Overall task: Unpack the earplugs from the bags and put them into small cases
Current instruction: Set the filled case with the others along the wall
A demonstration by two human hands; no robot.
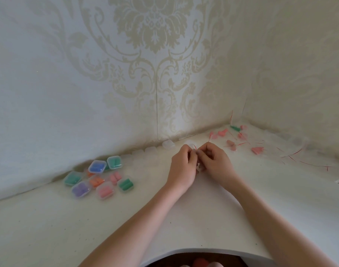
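Hands meet mid-table: left hand (181,164) and right hand (215,162) both pinch a small clear plastic bag (197,166) with curled fingers, contents too blurred to tell. Empty clear lidded case (168,145) waits just beyond. Risk: a sharp tear could flick the earplugs off the white table (164,218).

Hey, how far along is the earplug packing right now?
Done: filled cases sit clustered at left. In hand: both hands, left hand and right hand, pinch a small clear bag. Left: bagged earplugs at right and empty cases along the wall.
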